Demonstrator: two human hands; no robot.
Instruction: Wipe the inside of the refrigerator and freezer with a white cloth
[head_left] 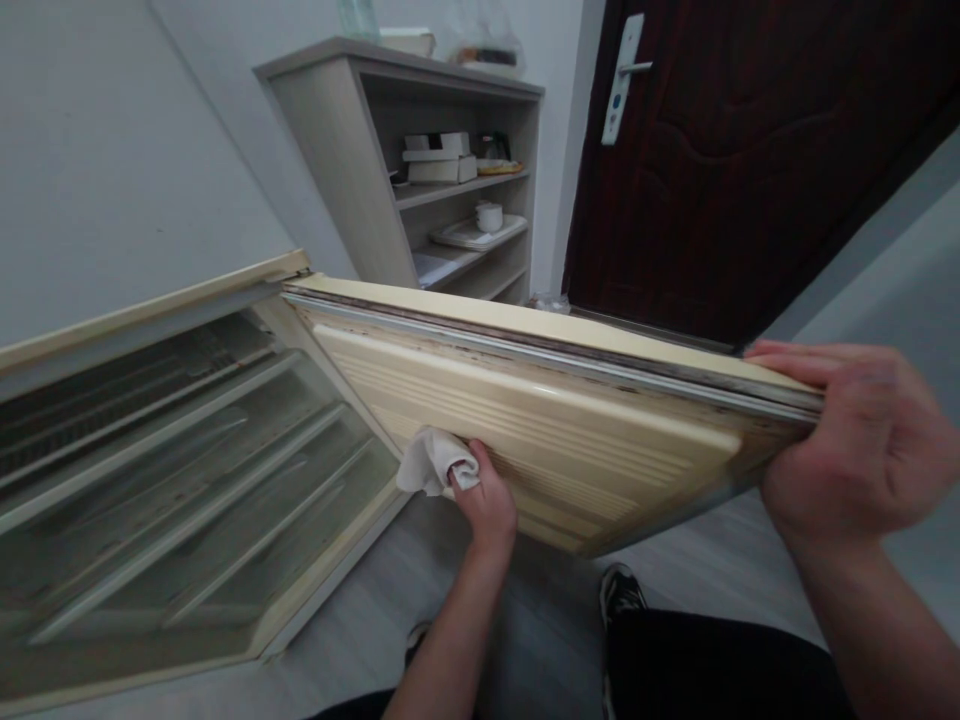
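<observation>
Right hand [862, 440] clasps the cream door [555, 322] at its outer edge, fingers curled over. Left hand [489, 500] has fingers pinching a white cloth [429, 460] near the ridged inner panel [555, 435].

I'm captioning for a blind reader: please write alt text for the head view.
A person's left grip holds a white cloth at the inside of an open cream appliance door, while the right grip clasps its free end. Behind stand a shelf unit and a dark red door.
</observation>
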